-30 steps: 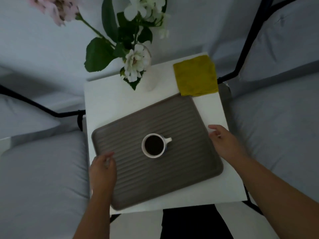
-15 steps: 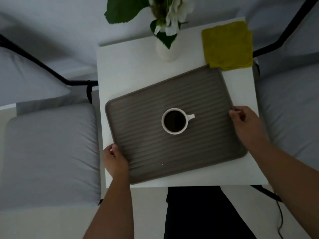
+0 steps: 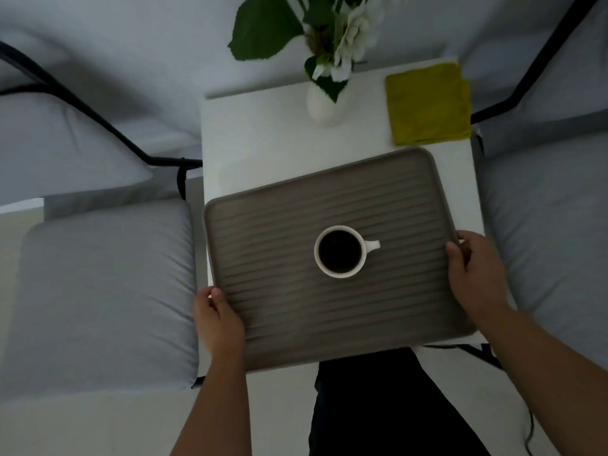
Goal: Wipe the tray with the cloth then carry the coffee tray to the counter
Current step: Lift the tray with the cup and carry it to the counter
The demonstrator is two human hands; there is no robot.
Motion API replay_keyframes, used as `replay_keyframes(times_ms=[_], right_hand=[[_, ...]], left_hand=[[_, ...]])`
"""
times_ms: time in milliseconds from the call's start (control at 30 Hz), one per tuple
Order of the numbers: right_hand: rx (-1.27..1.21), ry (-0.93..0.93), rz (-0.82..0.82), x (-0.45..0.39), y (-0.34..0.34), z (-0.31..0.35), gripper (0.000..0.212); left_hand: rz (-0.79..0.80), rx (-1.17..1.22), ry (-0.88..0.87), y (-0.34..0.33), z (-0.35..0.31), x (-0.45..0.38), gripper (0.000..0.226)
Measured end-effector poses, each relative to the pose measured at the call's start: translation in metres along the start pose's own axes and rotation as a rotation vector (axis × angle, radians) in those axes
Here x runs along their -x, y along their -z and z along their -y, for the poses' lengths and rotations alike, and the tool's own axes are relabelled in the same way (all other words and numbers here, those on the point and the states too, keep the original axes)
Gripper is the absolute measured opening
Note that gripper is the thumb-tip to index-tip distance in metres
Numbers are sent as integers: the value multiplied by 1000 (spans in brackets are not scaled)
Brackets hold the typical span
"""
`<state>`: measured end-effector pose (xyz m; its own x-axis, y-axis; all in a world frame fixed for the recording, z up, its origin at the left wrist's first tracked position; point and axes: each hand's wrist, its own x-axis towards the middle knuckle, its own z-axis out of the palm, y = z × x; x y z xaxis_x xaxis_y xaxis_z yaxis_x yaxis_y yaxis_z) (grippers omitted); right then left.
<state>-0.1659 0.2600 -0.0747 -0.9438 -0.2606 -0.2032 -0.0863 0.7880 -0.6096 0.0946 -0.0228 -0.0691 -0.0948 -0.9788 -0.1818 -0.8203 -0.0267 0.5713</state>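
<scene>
On a small white table (image 3: 263,153) between grey cushioned seats, a ribbed grey-brown tray (image 3: 296,307) sits at a slight angle, its near edge now hanging past the table's front. A white cup (image 3: 340,251) of dark coffee stands near the tray's middle, handle pointing right. The left hand (image 3: 218,320) grips the near left edge, thumb on top; the right hand (image 3: 475,274) grips the right edge, fingers curled round the rim. A second ago both hands were only reaching for those edges. Since then the tray has slid toward the person, and it may be just lifting, though the dim view does not settle that. A folded yellow-green cloth (image 3: 427,105) lies on the far right corner, just beyond the tray, beside a white vase (image 3: 324,106) of flowers. Wiping looks finished; carrying to the counter is starting.
</scene>
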Motion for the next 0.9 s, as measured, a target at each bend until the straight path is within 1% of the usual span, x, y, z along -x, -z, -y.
replay_keyframes(times_ms=[200, 267, 433, 533, 600, 667, 733, 900], right_hand=[[-46, -61, -93, 43, 59, 22, 43], [-49, -75, -136, 61, 79, 30, 45], [-105, -162, -243, 118, 140, 48, 40], [-107, -246, -359, 167, 171, 51, 39], [-113, -314, -434, 202, 186, 53, 28], [-138, -383, -497, 238, 203, 57, 22], [-178, -458, -557, 274, 220, 61, 23], [-226, -670, -790, 390, 262, 57, 23]], left_hand=[[7, 29, -198, 64, -38, 12, 37], [50, 42, -231, 84, -51, 18, 33], [244, 95, -336, 132, -99, 30, 11], [361, 86, -421, 156, -137, 36, 17], [424, 79, -494, 170, -164, 44, 20], [493, 91, -565, 184, -190, 58, 19], [574, 127, -617, 195, -214, 73, 17], [795, 129, -822, 214, -255, 140, 18]])
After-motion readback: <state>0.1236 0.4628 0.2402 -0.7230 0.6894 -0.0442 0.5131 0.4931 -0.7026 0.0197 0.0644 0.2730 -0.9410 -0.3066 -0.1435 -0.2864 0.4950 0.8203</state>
